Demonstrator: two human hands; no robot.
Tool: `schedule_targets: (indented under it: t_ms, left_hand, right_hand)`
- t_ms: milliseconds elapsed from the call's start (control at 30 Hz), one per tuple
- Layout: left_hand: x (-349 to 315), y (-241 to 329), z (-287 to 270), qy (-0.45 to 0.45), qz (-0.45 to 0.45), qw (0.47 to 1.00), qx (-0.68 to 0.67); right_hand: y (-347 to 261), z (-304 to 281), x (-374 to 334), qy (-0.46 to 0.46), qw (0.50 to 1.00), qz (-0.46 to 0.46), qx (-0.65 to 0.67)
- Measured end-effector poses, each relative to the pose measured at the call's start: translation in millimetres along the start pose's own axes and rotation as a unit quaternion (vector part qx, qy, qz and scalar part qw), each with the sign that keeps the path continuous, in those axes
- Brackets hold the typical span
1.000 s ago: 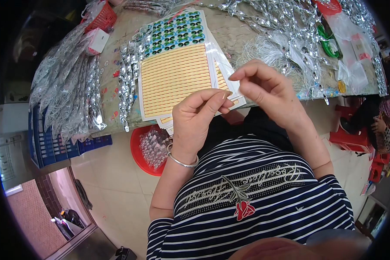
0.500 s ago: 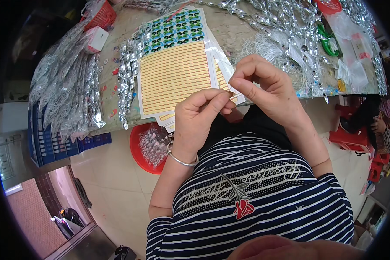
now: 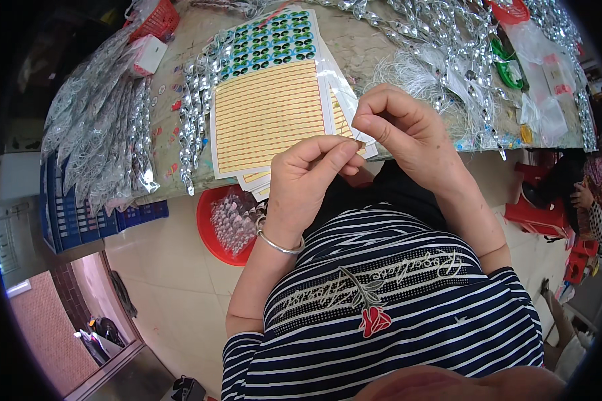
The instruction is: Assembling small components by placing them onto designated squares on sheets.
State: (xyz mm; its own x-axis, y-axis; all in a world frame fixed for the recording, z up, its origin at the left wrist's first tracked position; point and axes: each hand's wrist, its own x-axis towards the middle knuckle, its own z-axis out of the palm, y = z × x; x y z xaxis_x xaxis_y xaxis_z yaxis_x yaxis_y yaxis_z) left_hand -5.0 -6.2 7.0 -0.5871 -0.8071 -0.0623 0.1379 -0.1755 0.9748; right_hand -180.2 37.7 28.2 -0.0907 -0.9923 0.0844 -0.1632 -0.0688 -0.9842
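Observation:
My left hand [image 3: 308,177] is closed in a pinch, thumb against forefinger, at the table's front edge. A tiny brownish bit shows at its fingertips, too small to name. Just right of it and slightly higher, my right hand [image 3: 405,134] also pinches, its thumb and forefinger pressed together. What it holds is too fine to make out; a faint thin strand seems to show beside its fingertips. The fingertips of both hands are close together but apart. Beyond them lies a sticker sheet [image 3: 267,120] with yellow rows, red lines and green-and-blue eye shapes, on top of more sheets.
Silver twisted streamers [image 3: 114,127] hang over the table's left edge; more streamers [image 3: 448,40] and white thread tufts [image 3: 415,77] lie at the right. A red basin [image 3: 211,237] with clear-bagged pieces stands below. A green basket [image 3: 505,63] sits far right. Someone sits at the right edge.
Both hands keep their pinch and barely move. The tiny brownish bit at my left fingertips shows less. The whole view has shifted slightly.

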Motion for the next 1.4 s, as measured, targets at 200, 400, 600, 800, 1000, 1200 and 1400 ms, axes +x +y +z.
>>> schedule_targets:
  t_ms: [200,400,600,800,1000,1200,1400]
  left_hand:
    - [-0.9,0.1,0.2,-0.008,-0.016,1.0,0.003]
    - [-1.6,2.4,-1.1,-0.029,-0.049,0.998,-0.008]
    - [-2.2,2.4,-1.7,-0.03,-0.069,0.997,-0.034]
    - [0.8,-1.4,0.2,0.006,-0.045,0.99,-0.133]
    - [1.1,-0.7,5.1,0.053,-0.029,0.993,-0.098]
    - [-1.3,0.1,3.2,0.085,-0.024,0.992,-0.09]
    - [-2.3,-1.3,-1.9,0.031,-0.003,0.996,-0.088]
  right_hand:
    - [-3.4,3.6,0.5,-0.009,0.997,0.059,0.055]
    - [-4.9,4.7,1.4,-0.019,0.992,0.1,0.074]
    - [-2.8,2.8,5.0,-0.02,0.99,0.082,0.11]
    - [-4.0,4.6,4.8,-0.004,0.989,0.082,0.126]
    - [0.7,6.5,2.7,0.006,0.994,0.072,0.082]
    - [3.8,0.4,1.5,0.013,0.992,0.065,0.111]
    - [7.6,-2.4,-4.1,-0.02,0.997,0.028,0.069]
